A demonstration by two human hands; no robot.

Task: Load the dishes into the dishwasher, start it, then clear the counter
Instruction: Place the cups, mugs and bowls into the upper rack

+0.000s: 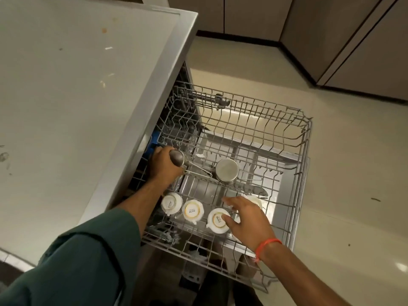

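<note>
The left hand (163, 166) is gripping a steel cup (177, 157) upside down for draining; the right hand (242, 215), fingers spread, is steadying a white cup (217, 220).

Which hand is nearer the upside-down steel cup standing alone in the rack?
The left hand, holding a steel strainer beside the steel cup. The right hand is farther, on the white cups.

The pulled-out wire dishwasher rack (298, 138) stands right of the pale flat bench (66, 96). In the rack, three upturned white ceramic cups (192, 209) sit in a row at the front; behind them stands an upturned round steel pot (227, 170)
</note>
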